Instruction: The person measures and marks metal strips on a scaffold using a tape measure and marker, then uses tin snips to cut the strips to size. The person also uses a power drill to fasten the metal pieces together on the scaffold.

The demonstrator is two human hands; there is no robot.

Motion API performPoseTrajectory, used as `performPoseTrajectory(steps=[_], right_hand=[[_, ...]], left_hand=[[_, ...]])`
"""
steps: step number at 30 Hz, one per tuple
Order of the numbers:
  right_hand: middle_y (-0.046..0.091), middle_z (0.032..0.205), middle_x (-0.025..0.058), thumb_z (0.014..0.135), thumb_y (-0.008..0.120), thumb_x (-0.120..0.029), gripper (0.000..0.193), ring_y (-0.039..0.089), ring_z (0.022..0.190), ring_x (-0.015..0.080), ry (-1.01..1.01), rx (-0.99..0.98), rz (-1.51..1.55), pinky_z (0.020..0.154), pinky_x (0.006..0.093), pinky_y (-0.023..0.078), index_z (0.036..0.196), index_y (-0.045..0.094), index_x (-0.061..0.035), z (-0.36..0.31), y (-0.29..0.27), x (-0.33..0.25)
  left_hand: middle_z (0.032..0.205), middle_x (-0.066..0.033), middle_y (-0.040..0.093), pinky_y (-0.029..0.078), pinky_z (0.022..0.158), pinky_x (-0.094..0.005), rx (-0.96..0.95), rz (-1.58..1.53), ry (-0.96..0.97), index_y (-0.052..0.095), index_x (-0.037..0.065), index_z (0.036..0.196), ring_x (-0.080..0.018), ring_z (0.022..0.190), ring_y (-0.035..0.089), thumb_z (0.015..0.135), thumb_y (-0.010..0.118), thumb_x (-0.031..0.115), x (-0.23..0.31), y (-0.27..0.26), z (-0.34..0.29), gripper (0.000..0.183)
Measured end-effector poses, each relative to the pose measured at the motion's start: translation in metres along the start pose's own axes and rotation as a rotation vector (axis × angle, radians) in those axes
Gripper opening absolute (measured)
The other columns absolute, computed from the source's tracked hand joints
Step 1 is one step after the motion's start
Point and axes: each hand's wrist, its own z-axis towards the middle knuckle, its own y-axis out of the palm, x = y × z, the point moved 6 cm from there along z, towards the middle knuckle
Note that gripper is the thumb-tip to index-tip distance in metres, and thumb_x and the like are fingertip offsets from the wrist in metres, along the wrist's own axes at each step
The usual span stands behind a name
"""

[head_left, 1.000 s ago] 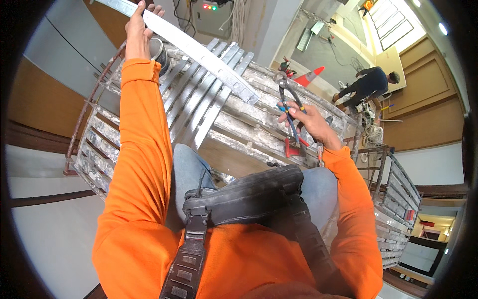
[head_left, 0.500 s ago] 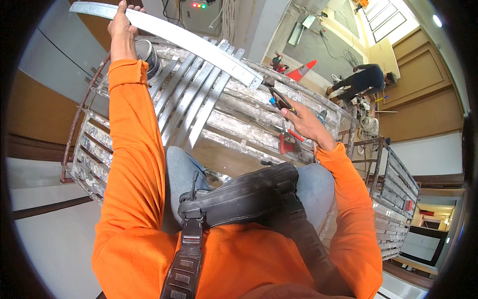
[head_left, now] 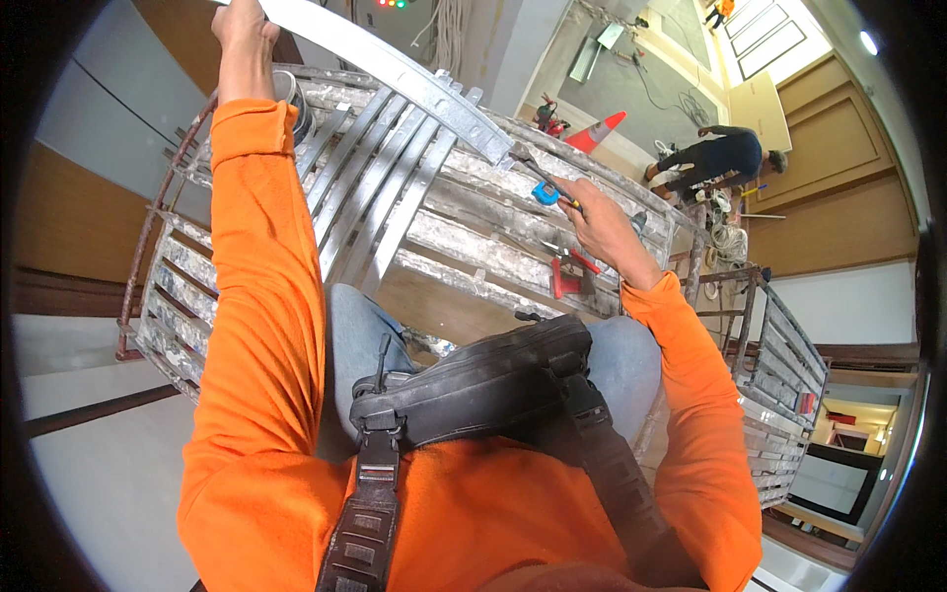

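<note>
My left hand (head_left: pixel 245 37) is closed around the far left part of a long, pale metal channel strip (head_left: pixel 395 71), which slants down to the right across the view. My right hand (head_left: pixel 600 232) grips a pair of pliers (head_left: pixel 538 166), its dark jaws at the strip's right end. Whether the jaws bite the metal is too small to tell. Just below the pliers is a blue tape measure (head_left: pixel 545 192). Several similar metal strips (head_left: pixel 380 163) lie side by side under the held one, on a worn slatted platform (head_left: pixel 449 237).
A red-handled tool (head_left: pixel 565 278) lies on the slats near my right knee. A bucket (head_left: pixel 286 91) stands at the platform's left. Beyond it are a red-orange cone (head_left: pixel 596 132) and a person in dark clothes (head_left: pixel 715 160), bending over. Another slatted platform (head_left: pixel 784 395) is at right.
My left hand and the strip have shifted slightly up in view. My right hand has moved a little, and the pliers' handles look closer together, with more of the tape measure showing.
</note>
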Motion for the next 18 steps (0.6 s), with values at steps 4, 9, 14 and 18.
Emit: performPoseTrajectory(steps=[4, 9, 14, 18], right_hand=[[0.066, 0.102, 0.0269, 0.099, 0.058, -0.019, 0.025, 0.063, 0.096, 0.0486, 0.075, -0.006, -0.025, 0.081, 0.0543, 0.049, 0.119, 0.062, -0.0031, 0.005, 0.006, 0.009], [0.067, 0.093, 0.0298, 0.100, 0.054, -0.020, 0.022, 0.063, 0.089, 0.0514, 0.131, -0.058, -0.099, 0.078, 0.0561, 0.051, 0.105, 0.062, -0.0007, 0.013, 0.028, 0.034], [0.070, 0.100, 0.0280, 0.096, 0.057, -0.022, 0.027, 0.067, 0.094, 0.0478, 0.179, -0.206, -0.219, 0.083, 0.0540, 0.053, 0.102, 0.069, 0.0019, 0.057, 0.062, 0.067], [0.070, 0.094, 0.0297, 0.096, 0.056, -0.023, 0.031, 0.069, 0.090, 0.0466, 0.036, -0.405, -0.428, 0.080, 0.0538, 0.053, 0.098, 0.072, 0.0037, 0.081, 0.096, 0.080]], left_hand=[[0.073, -0.0048, 0.057, 0.053, 0.052, -0.0356, -0.102, -0.020, 0.021, 0.057, 0.008, 0.097, -0.0207, 0.058, 0.059, 0.090, 0.081, 0.026, 0.000, 0.028, -0.009, 0.030], [0.067, 0.0011, 0.053, 0.049, 0.049, -0.0305, -0.355, -0.120, -0.115, 0.060, 0.012, 0.092, -0.0140, 0.053, 0.055, 0.091, 0.078, 0.037, 0.009, 0.111, -0.065, 0.031], [0.065, -0.0011, 0.060, 0.053, 0.051, -0.0334, -0.458, 0.216, 0.004, 0.066, 0.010, 0.083, -0.0171, 0.054, 0.060, 0.091, 0.075, 0.030, 0.010, 0.175, -0.146, 0.024], [0.081, -0.0097, 0.074, 0.057, 0.060, -0.0399, -0.738, 0.395, 0.306, 0.075, 0.013, 0.099, -0.0301, 0.061, 0.068, 0.092, 0.072, 0.030, -0.050, 0.216, -0.241, 0.019]])
